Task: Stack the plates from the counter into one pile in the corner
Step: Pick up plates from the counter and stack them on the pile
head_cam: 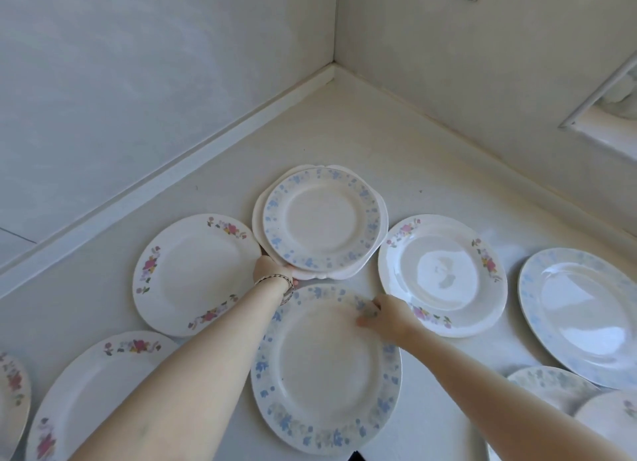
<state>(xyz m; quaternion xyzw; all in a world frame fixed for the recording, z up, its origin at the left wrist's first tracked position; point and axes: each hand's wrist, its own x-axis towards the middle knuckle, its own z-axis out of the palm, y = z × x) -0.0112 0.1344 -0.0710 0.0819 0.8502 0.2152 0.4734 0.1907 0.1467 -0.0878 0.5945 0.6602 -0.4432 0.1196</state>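
Note:
A small pile of two plates stands on the white counter (344, 133): a blue-flowered plate (322, 219) lies on a plain white scalloped plate (258, 219). My left hand (272, 269) grips the pile's near-left rim. Just in front lies a large blue-flowered plate (325, 374); my right hand (382, 317) pinches its far-right rim. Pink-flowered plates lie to the left (193, 274) and to the right (444, 274) of the pile.
The wall corner (332, 67) lies beyond the pile, with bare counter between. More plates lie around: a pink-flowered one (93, 391) at lower left, a pale blue one (582, 312) at right, others at the frame edges. A window frame (599, 95) is at right.

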